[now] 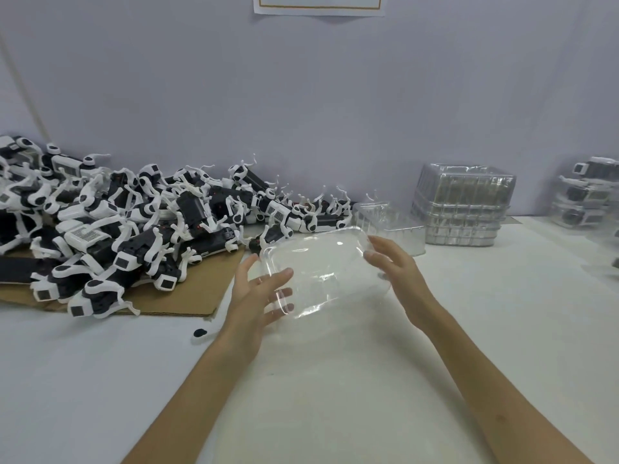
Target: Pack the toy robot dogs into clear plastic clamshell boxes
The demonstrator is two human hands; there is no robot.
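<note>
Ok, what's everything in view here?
Toy dogs: many, black and white, heaped at left on the cardboard.
Cardboard: one, brown, under them.
Clamshell: one, clear, held at centre.
Empty clamshells: a stack, clear, right rear.
Loose clamshell: one, clear, beside the stack.
Packed boxes: a stack, far right.
Black part: one, small, on the white table.
Paper: one, white, on the wall.
Left hand: touching the clamshell's left edge.
Right hand: at its right edge.
</note>
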